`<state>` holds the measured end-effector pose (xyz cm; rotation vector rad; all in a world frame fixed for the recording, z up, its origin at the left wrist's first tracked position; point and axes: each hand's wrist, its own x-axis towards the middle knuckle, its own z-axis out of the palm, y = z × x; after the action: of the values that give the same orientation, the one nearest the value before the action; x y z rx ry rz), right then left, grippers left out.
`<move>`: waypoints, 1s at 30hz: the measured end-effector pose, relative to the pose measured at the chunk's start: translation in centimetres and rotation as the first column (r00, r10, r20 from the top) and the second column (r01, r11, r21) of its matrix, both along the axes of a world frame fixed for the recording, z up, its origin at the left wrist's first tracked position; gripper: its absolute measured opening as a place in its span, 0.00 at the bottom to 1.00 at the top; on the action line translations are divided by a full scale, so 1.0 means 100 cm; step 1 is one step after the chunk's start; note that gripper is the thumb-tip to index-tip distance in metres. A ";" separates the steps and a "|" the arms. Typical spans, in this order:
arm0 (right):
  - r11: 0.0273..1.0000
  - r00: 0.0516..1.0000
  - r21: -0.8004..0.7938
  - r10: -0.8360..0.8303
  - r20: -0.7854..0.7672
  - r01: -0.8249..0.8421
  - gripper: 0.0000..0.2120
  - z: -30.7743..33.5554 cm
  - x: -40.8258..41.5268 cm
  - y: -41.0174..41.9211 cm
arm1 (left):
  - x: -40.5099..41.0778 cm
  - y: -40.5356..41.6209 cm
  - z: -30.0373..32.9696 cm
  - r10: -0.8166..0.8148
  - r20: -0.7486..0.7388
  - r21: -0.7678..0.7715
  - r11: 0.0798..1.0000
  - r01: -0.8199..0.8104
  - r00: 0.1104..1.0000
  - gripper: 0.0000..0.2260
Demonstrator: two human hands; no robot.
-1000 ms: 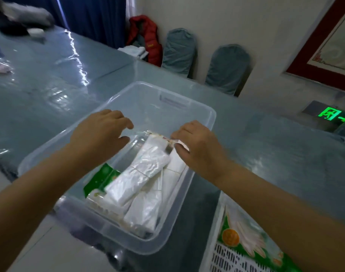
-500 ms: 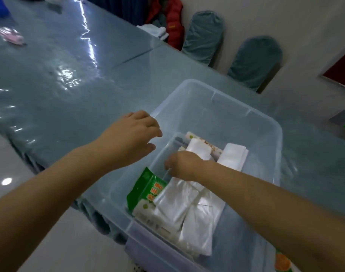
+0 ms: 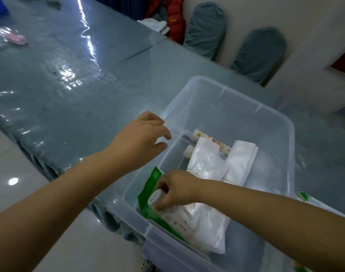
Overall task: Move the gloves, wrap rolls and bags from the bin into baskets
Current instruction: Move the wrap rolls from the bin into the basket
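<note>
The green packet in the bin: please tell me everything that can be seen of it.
The green packet is a flat pack of glossy plastic film, green along its edge with a white printed face. It stands tilted on its edge against the near left wall of the clear bin. The right hand grips its upper part with closed fingers. White folded bags lie against it. The print is unreadable.

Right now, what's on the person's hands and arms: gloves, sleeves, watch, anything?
Nothing worn. The left hand and right hand are bare, no gloves or rings showing. Both forearms are uncovered to the frame edge: no sleeves, watch, bands or markings visible.
</note>
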<state>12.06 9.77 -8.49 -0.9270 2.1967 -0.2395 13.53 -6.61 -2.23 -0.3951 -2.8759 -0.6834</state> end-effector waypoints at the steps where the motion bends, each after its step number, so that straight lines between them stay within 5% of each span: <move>1: 0.999 1.000 -0.045 -0.021 -0.006 0.021 0.20 0.015 -0.003 0.008 | 0.001 0.000 0.001 0.002 -0.008 0.027 1.000 -0.001 1.000 0.10; 5: 0.904 0.961 -0.328 -0.245 0.127 0.274 0.16 0.070 -0.020 0.047 | -0.001 0.001 0.007 -0.042 0.007 -0.059 0.997 0.043 0.999 0.24; 8: 0.606 0.851 -0.604 -0.441 0.286 0.517 0.16 0.105 -0.037 0.068 | -0.003 0.009 0.015 -0.122 0.069 -0.021 0.992 0.123 0.990 0.36; 11: 0.345 0.788 -0.742 -0.478 0.389 0.575 0.16 0.132 -0.055 0.074 | -0.014 0.023 0.023 -0.136 0.127 0.065 0.990 0.129 0.983 0.31; 14: 0.269 0.784 -0.781 -0.473 0.403 0.564 0.16 0.139 -0.071 0.070 | -0.035 0.033 0.029 0.000 0.122 0.131 0.991 -0.017 0.992 0.23; 18: 0.249 0.635 -0.729 -0.705 0.314 0.637 0.11 0.098 -0.110 0.064 | -0.059 0.031 0.029 0.101 0.178 0.352 0.922 -0.159 0.979 0.29; 20: 0.364 0.555 -0.638 -0.823 0.121 0.678 0.10 0.065 -0.130 0.068 | -0.068 0.030 0.027 0.080 0.216 0.431 0.886 -0.168 0.973 0.31; 25: 0.681 0.617 -0.317 -0.732 -0.289 0.660 0.09 0.000 -0.164 0.075 | -0.082 0.026 0.012 0.063 0.306 0.486 0.848 -0.213 0.950 0.30; 30: 0.756 0.663 -0.182 -0.643 -0.383 0.629 0.07 -0.040 -0.178 0.050 | -0.090 0.020 -0.002 0.021 0.306 0.555 0.808 -0.196 0.952 0.29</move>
<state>-5.70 14.76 -12.52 -0.1676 2.8870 -0.4356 4.52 -4.64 -2.45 -0.0371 -2.6979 -1.6488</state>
